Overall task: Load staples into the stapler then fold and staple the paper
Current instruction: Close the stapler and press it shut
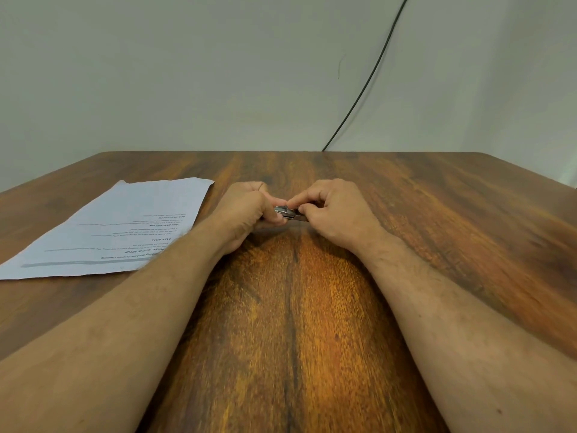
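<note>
A small metal stapler (288,213) sits between both hands near the middle of the wooden table (293,307). My left hand (246,210) grips its left end with curled fingers and thumb. My right hand (331,207) pinches its right end with thumb and forefinger. Only a short silver stretch of the stapler shows between the fingers; the rest is hidden. No loose staples can be made out. A white printed sheet of paper (125,226) lies flat on the table to the left, partly under my left forearm.
A black cable (368,79) runs down the pale wall behind the table's far edge. Bare wood lies to the right of my right hand and between my forearms.
</note>
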